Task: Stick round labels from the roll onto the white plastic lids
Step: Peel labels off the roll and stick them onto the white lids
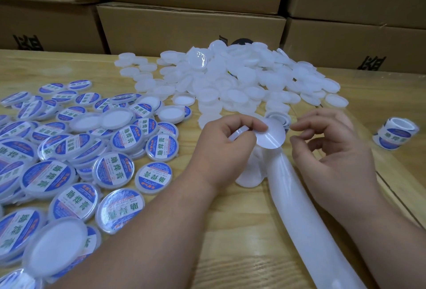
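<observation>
My left hand point(227, 139) grips a white lid point(240, 131), whose rim shows between the fingers. Its thumb pinches a glossy white round disc point(272, 137) that sticks out to the right, and no print shows on it. Just behind the disc sits the label roll point(277, 117). Its white backing strip point(306, 215) runs toward me across the table. My right hand point(334, 152) hovers right of the disc with fingers loosely curled, fingertips close to its edge and holding nothing visible. Blank white lids point(230, 81) are heaped behind.
Several labelled blue-and-white lids point(69, 162) cover the wooden table point(230, 231) on the left. A second label roll point(395, 136) stands at the right. A few blank lids point(251, 175) lie under my left wrist. Stacked cardboard cartons point(191, 26) wall off the back.
</observation>
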Demonstrator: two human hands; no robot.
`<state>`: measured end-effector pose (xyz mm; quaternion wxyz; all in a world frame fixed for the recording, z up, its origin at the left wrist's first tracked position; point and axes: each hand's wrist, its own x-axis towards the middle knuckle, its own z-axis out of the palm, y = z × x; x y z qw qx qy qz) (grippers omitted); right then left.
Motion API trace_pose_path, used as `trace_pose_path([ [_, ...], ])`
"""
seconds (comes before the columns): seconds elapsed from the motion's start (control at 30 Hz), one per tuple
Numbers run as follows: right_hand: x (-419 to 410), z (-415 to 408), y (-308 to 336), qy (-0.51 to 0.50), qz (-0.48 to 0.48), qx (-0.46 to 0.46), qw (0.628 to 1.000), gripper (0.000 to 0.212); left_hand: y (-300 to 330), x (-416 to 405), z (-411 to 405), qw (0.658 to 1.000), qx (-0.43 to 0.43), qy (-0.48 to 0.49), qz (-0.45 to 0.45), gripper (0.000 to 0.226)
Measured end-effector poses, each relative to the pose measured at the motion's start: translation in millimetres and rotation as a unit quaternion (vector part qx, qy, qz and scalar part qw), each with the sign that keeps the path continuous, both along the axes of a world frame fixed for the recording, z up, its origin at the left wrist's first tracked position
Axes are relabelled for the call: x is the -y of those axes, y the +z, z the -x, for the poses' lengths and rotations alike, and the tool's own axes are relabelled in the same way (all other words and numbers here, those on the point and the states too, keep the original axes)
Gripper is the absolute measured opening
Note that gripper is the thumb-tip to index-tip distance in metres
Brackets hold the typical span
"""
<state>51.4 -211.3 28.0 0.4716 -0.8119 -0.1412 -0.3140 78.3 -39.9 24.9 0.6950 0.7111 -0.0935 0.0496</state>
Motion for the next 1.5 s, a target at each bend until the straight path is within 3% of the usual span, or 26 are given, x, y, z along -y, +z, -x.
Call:
trace_pose_path([
  [0.2, -1.0, -0.3, -2.4, 0.014, 0.002, -0.006, 1.000, 0.039, 2.2, 0.5, 2.0, 1.000, -0.002, -0.019, 0.006, 0.029],
  [0.57, -2.9, 2.9, 0.4, 0.006, -0.010, -0.038, 0.999, 0.018, 0.0, -3.5, -0.1, 0.996, 0.020, -0.071, 0.040, 0.023],
  [0.73, -6.0, 4.1, 3.0, 0.010, -0.038, -0.010, 0.999, 0.016, 0.4, -3.1, -1.6, 0.989, 0.030, -0.110, 0.095, 0.041],
  [0.83, -4.7, 4.1, 3.1, 0.008, -0.076, -0.010, 0.997, 0.015, 1.1, -3.9, -5.5, 0.981, -0.018, -0.092, 0.169, 0.033],
  [0.97, -4.6, 3.9, 3.0, -0.003, -0.129, -0.038, 0.991, 0.010, 0.5, -3.9, -8.6, 0.980, -0.013, -0.053, 0.190, 0.017],
  [1.13, -6.1, 6.0, 5.7, 0.056, -0.133, -0.059, 0.988, 0.031, 2.0, -4.9, -4.2, 0.985, 0.018, -0.046, 0.163, 0.028],
  [1.33, -10.8, 6.6, 5.3, 0.135, -0.159, -0.108, 0.972, 0.042, 4.2, -2.2, -1.0, 0.984, -0.002, -0.118, 0.132, 0.029],
  [1.5, -12.5, 6.2, 4.3, 0.129, -0.166, -0.139, 0.968, 0.038, 0.4, -1.1, -2.9, 0.981, -0.009, -0.156, 0.118, 0.034],
])
